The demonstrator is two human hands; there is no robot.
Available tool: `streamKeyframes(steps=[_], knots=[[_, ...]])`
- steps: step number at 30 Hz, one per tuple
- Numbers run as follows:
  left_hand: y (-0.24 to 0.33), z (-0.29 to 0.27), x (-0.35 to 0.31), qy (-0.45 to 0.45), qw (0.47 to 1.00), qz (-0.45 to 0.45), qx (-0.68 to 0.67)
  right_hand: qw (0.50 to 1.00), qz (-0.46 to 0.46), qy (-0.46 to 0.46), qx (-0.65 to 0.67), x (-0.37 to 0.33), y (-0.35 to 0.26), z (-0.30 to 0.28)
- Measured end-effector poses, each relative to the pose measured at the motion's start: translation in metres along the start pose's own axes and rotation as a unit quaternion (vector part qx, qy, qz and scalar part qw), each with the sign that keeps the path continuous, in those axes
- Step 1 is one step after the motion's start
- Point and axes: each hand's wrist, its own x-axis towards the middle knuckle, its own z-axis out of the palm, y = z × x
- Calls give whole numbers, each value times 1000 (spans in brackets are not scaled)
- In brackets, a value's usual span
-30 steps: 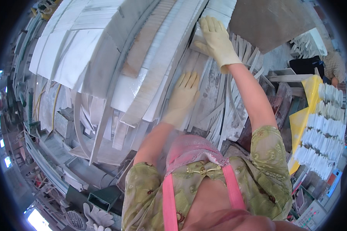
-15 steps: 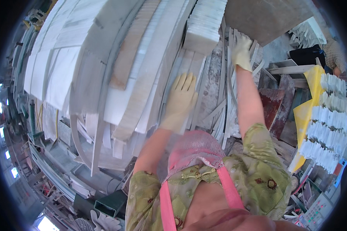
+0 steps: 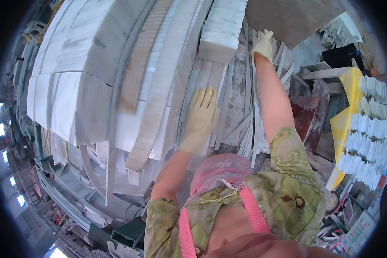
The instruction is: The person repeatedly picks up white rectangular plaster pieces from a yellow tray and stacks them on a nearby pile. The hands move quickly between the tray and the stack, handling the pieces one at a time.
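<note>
My left hand [image 3: 201, 116], in a pale cream rubber glove, lies flat with its fingers spread on the long pale stone strips [image 3: 206, 76] before me. Nothing is in its grip. Farther off to the right, my right hand [image 3: 263, 46], gloved alike, reaches over a heap of thin offcut strips [image 3: 281, 58]. Its fingers look slightly bent and apart, and I see nothing held in them. Just beyond my left hand stands a row of upright white stone tiles [image 3: 221, 36] on the same strips.
Large stacks of white stone slabs [image 3: 90, 56] fill the left. Brownish strips [image 3: 137, 77] lie beside them. A big grey-brown board [image 3: 292, 19] stands at the far right. Bundled white pieces [image 3: 365, 129] sit by a yellow sheet [image 3: 342, 129]. A green metal tube [image 3: 129, 232] lies lower left.
My right hand has shifted slightly left and farther away, its fingers drawn in more. My left hand stays spread on the strips. The whole view has tilted a little.
</note>
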Motion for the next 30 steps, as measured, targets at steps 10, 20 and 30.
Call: streamKeyframes(steps=[10, 20, 30], knots=[[4, -6, -2, -19, 1000, -9, -2, 832, -193, -168, -493, 28, 19, -11], [6, -7, -3, 2, 1000, -3, -5, 836, -3, -276, -475, -49, -39, -5], [7, -6, -2, 16, 1000, 9, 2, 879, 138, -306, -338, -22, -38, -46]])
